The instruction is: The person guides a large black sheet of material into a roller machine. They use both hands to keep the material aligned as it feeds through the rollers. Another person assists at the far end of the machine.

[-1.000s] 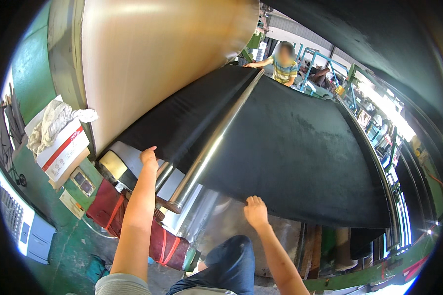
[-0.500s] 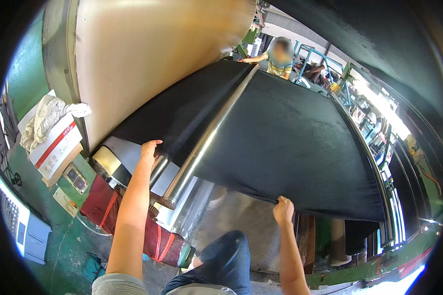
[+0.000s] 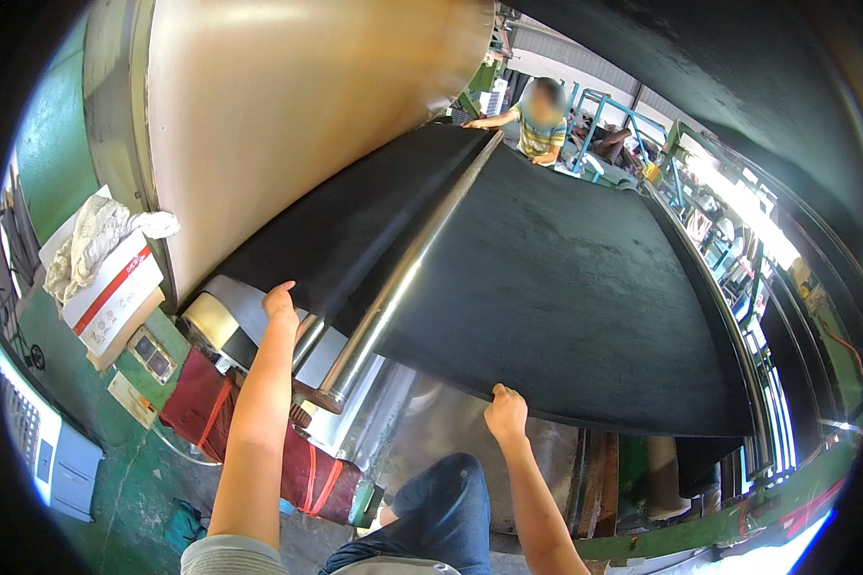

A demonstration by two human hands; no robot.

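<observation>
A wide black sheet (image 3: 566, 287) of fabric-like material runs under or around a shiny metal roller (image 3: 408, 273) and on toward a large tan drum (image 3: 297, 105). My right hand (image 3: 506, 412) is closed on the sheet's near edge, right of the roller. On the roller's left side, my left hand (image 3: 280, 305) pinches the near edge of the sheet's other stretch; some of its fingers are hidden. At the far end a co-worker (image 3: 539, 125) stands with a hand reaching to the sheet's far edge.
A maroon-wrapped beam (image 3: 307, 470) with red ties lies below my left arm. Left of it are a control box (image 3: 151, 353) and a white carton (image 3: 115, 302) with a pale cloth (image 3: 101, 240) on top. Another metal bar (image 3: 753, 402) supports the sheet's right end.
My right hand has slid left along the near edge, closer to the roller. The left hand has shifted slightly left and down. The co-worker's second hand now shows at the sheet.
</observation>
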